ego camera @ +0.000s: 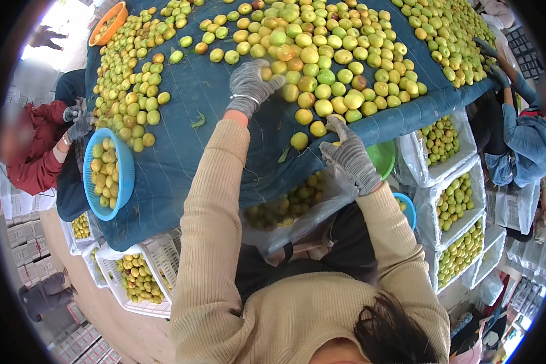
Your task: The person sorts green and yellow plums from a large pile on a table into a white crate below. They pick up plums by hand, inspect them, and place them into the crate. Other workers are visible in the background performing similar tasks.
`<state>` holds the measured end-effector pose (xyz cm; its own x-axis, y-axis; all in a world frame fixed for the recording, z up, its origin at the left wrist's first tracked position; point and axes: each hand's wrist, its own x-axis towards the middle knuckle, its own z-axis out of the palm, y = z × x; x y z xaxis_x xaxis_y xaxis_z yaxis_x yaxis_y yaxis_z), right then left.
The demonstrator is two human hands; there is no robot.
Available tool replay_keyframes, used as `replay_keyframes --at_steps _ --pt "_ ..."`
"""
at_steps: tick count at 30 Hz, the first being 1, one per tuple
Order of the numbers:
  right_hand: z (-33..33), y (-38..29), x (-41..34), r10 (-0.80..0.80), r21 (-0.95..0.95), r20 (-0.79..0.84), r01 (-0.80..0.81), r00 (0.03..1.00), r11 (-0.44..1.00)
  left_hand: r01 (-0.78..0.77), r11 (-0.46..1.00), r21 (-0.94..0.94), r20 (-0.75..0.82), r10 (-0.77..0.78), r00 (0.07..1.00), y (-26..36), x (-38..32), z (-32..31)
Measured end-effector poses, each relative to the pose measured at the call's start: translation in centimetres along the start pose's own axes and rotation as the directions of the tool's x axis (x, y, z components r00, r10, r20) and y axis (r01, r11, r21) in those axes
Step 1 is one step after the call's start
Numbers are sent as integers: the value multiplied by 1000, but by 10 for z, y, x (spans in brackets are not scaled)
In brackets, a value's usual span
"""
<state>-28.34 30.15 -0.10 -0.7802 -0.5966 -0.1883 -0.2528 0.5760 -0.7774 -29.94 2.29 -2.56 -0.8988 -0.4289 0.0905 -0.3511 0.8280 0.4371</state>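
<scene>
Both my hands wear grey knit gloves. My left hand (pixel 253 86) reaches over the blue cloth (pixel 186 150) at the left edge of a spread of green-yellow jujubes (pixel 324 76); its fingers touch the nearest fruits, and whether it grips one is unclear. At the cloth's rolled near edge is my right hand (pixel 351 157), its fingers around a fruit that shows partly between thumb and forefinger. Single jujubes (pixel 299 141) lie just left of it. Below the cloth edge, in front of my lap, a plastic-lined container (pixel 295 227) holds more fruit.
A blue basket (pixel 133 175) and an orange basket (pixel 123 20) of fruit stand on the left. Lined crates (pixel 480 195) of jujubes are stacked at right, beside a green basin (pixel 391 159). A white crate (pixel 136 305) sits lower left. Co-workers sit at both sides, gloved hands at their own fruit.
</scene>
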Motion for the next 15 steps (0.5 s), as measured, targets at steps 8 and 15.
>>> replay_keyframes --at_steps 8,15 --pt "-20 -16 70 -69 -261 748 388 660 884 -272 961 -47 182 276 944 -20 -55 -21" --pt "0 -47 95 -117 -181 891 580 438 794 -317 901 -296 96 358 929 -20 -133 -22"
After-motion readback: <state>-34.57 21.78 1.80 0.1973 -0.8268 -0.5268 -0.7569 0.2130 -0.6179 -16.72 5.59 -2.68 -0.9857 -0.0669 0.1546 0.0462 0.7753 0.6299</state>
